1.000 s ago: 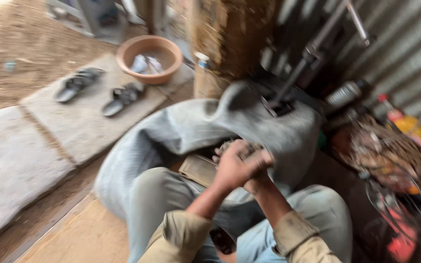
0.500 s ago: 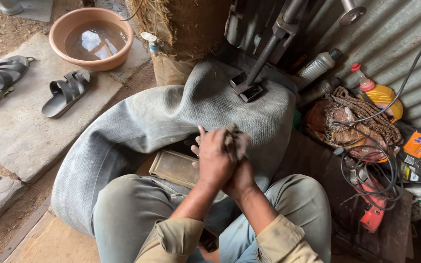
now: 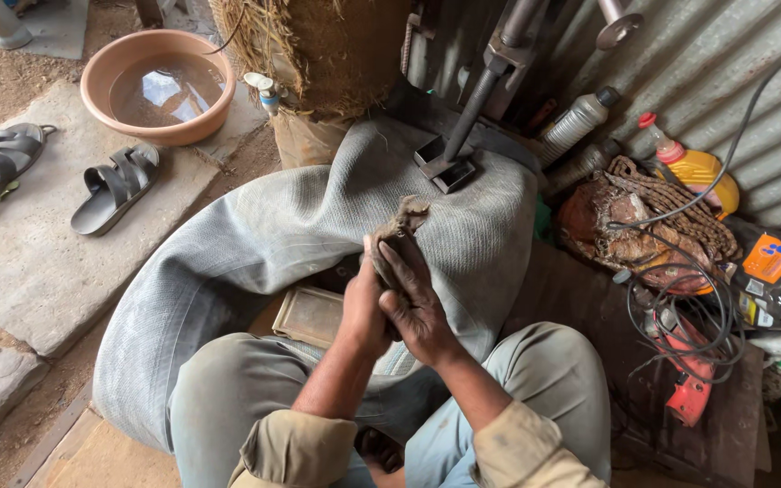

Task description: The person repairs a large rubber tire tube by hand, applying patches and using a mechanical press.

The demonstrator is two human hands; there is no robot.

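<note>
Clasping a dirty rag (image 3: 398, 237) between them, left hand (image 3: 363, 307) and right hand (image 3: 416, 303) now sit higher over the grey inner tube (image 3: 255, 244) than before, the rag's end sticking up above the fingers.

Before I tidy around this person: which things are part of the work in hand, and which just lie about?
In hand:
left hand
right hand
dirty rag
grey inner tube
clamp press

Lying about:
sandals
water basin
orange bottle
red power tool
</note>
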